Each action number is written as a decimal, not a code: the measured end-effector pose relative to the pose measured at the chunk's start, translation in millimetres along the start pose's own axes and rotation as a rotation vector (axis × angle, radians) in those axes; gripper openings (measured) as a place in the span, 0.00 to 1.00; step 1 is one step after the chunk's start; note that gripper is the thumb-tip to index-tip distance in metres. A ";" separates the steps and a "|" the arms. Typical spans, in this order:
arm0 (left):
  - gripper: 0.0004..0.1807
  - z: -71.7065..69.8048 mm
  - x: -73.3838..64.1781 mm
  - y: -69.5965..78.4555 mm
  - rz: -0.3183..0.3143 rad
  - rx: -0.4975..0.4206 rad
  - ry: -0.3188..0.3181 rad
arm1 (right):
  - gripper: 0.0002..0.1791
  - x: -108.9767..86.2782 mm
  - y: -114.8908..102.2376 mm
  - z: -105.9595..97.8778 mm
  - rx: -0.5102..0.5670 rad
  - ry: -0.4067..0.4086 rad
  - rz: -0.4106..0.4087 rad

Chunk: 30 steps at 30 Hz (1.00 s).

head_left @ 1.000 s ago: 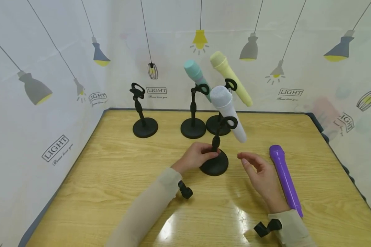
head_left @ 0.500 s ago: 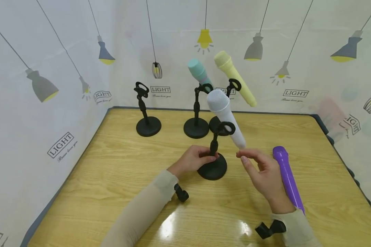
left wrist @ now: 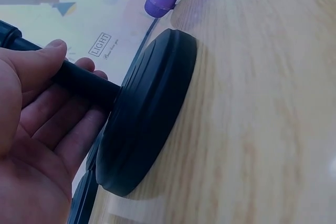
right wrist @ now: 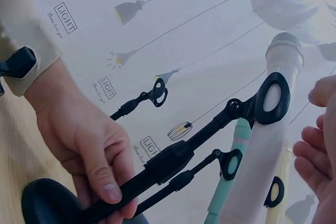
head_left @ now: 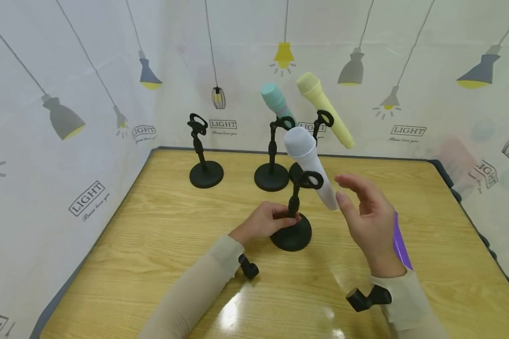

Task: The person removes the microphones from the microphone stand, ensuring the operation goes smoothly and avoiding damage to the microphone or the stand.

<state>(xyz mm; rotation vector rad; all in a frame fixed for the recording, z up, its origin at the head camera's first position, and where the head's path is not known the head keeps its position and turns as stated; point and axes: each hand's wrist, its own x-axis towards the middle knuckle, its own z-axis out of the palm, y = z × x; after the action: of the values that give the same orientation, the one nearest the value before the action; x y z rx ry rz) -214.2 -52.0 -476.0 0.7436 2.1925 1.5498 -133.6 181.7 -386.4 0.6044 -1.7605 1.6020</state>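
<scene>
With thumb and fingers round its pole just above the round base, my left hand (head_left: 260, 221) holds a black microphone stand (head_left: 292, 239). A white microphone (head_left: 308, 153) leans through the clip at the top of this stand, its head up and to the left. Right of the microphone's lower end is my right hand (head_left: 370, 221), thumb and fingers apart, with nothing in them. In the right wrist view the white microphone (right wrist: 262, 156) passes through the oval clip (right wrist: 273, 98), and the right fingers (right wrist: 312, 156) stand beside it.
Behind are stands carrying a teal microphone (head_left: 275, 99) and a yellow microphone (head_left: 326, 108). A bare stand (head_left: 205, 174) is at the back left. A purple microphone (head_left: 402, 247) lies on the wooden table (head_left: 152, 226), partly hidden by the right hand. Printed sheets (head_left: 237, 28) wall the table.
My right hand has risen from low near the table to beside the white microphone's lower end, its fingers spreading. The held stand shifted slightly toward me, then stayed put.
</scene>
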 end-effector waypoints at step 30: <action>0.10 -0.3 -1.3 -7.8 0.058 -0.049 -0.011 | 0.28 61.8 -25.5 43.6 -0.312 -0.271 0.215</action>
<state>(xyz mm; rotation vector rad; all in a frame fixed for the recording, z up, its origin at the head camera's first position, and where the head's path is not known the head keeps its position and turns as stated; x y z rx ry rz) -215.0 -55.1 -483.2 0.8058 2.1353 1.6172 -163.7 141.4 -324.3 0.5127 -2.2882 1.3874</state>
